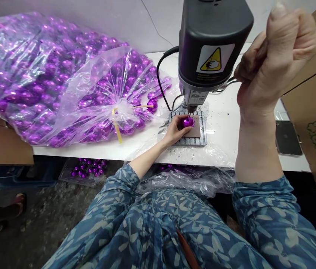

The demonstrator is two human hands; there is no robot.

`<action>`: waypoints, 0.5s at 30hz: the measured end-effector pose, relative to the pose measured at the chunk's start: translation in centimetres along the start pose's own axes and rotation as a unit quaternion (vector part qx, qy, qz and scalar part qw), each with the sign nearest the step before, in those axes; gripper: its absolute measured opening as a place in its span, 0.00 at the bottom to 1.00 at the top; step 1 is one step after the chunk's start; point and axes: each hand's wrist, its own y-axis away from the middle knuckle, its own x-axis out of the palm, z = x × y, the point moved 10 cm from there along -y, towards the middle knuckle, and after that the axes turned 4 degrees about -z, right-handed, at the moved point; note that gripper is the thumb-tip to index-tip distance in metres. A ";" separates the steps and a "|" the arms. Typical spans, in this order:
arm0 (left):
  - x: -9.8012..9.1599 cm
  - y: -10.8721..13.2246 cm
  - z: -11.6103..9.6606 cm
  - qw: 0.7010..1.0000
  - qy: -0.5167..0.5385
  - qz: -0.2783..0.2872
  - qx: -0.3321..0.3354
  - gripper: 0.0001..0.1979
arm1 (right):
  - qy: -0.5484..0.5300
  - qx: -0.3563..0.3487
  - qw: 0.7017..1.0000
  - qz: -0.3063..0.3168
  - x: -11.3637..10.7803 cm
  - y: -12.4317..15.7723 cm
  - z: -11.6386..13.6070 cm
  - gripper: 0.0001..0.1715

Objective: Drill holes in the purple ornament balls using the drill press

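Note:
A shiny purple ball (188, 122) sits on a brown board on the slotted metal base of a bench drill press (215, 41). Thumb and fingers of my left hand (174, 130) pinch the ball from its left side. Right above it is the drill's chuck (192, 109), its bit reaching down to the top of the ball; whether it has gone in, I cannot tell. My right hand (279, 56) is raised beside the drill head on the right, closed in a fist. What it grips, if anything, is hidden by the fingers.
A big clear bag (48, 74) of purple balls, tied with yellow ribbon, fills the left. A phone (288, 137) lies at the right near a cardboard box (315, 112). Dark shavings dot the white table (222, 149). Below is a tray (86, 170) of balls; a person's foot (20, 201) shows.

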 end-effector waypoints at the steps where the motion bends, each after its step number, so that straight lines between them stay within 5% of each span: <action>1: 0.1 0.0 0.0 1.000 0.015 0.001 -0.006 0.32 | 0.009 0.002 1.000 0.003 0.1 0.0 0.0 0.38; 15: 0.1 -0.2 0.1 0.999 0.047 -0.005 -0.004 0.33 | 0.029 -0.070 0.997 -0.021 -1.7 3.0 1.5 0.39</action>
